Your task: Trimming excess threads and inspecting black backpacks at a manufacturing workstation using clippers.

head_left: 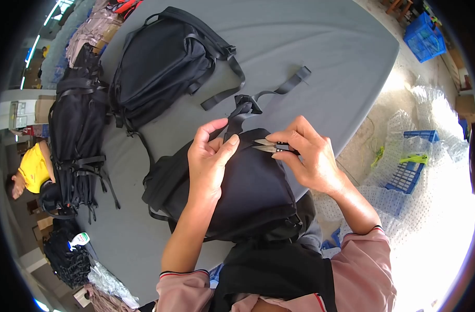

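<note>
A black backpack (253, 192) lies on the grey table (310, 62) right in front of me. My left hand (210, 158) pinches the backpack's top strap (237, 117) between thumb and fingers and rests on the fabric. My right hand (307, 156) holds small thread snips (268, 146), their metal blades pointing left at the seam beside my left thumb. The strap runs up and away to a buckle and a loose webbing end (294, 80).
A second black backpack (165, 65) lies farther back on the table. A row of more black backpacks (76, 130) lines the left edge. A person in a yellow top (32, 169) is at the far left. Blue crates (424, 36) and plastic wrap (430, 171) are on the floor at right.
</note>
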